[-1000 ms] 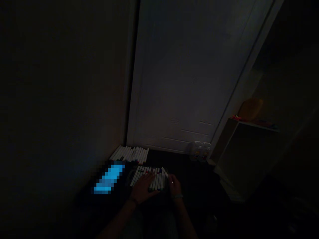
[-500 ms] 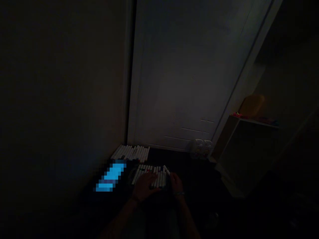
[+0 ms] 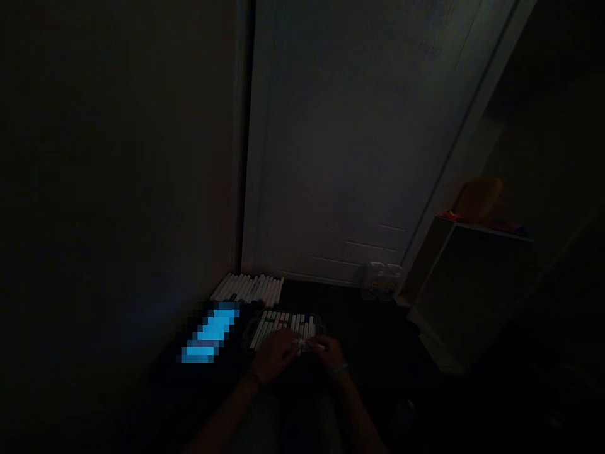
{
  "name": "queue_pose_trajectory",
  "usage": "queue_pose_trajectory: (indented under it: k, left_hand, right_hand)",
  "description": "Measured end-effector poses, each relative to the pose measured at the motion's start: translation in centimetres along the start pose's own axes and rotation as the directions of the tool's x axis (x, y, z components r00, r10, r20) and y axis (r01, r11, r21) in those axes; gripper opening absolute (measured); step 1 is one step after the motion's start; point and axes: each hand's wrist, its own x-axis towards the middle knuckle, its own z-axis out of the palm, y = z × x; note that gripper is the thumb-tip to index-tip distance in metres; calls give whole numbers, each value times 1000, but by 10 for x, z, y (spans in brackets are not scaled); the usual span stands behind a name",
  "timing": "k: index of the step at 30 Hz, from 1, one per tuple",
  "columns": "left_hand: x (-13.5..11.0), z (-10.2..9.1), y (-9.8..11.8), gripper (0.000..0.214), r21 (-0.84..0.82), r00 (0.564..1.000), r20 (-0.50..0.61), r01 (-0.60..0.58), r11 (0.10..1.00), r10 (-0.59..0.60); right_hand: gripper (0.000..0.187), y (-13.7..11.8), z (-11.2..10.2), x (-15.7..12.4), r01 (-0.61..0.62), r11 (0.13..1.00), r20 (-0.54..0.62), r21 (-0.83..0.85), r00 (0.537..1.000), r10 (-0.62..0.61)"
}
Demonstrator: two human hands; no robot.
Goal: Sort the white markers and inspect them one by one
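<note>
Marker [image 3: 303,343], white and slim, is pinched by the right hand [image 3: 329,350], its other end met by fingertips of the left hand [image 3: 275,353] (too dark to tell whether these are closed on it). Its long axis is held roughly side to side, between both hands — across the row of markers [image 3: 268,325], which are laid pointing away from the body in a case [image 3: 247,337]. That row is placed just beyond, partly hidden by the left hand, the nearer one.
</note>
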Motion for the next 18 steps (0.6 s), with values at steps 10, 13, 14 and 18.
queue_pose_trajectory:
  k: [10, 13, 14, 18]
  left_hand:
    - [1, 11, -14, 30, -54, 995, -62, 74, 996, -78]
    - [2, 18, -23, 32, -104, 974, -127, 177, 979, -189]
    - [2, 19, -26, 33, -125, 957, -153, 230, 965, -248]
    - [2, 23, -35, 37, -181, 886, -207, 382, 906, -414]
  right_hand:
    - [37, 0, -9, 5, 58, 971, -167, -233, 981, -99]
    - [35, -2, -8, 6, 102, 888, -108, -448, 980, -166]
    - [34, -3, -7, 6, 113, 860, -71, -497, 983, -170]
    - [31, -8, -1, 2, 172, 785, 49, -594, 983, -179]
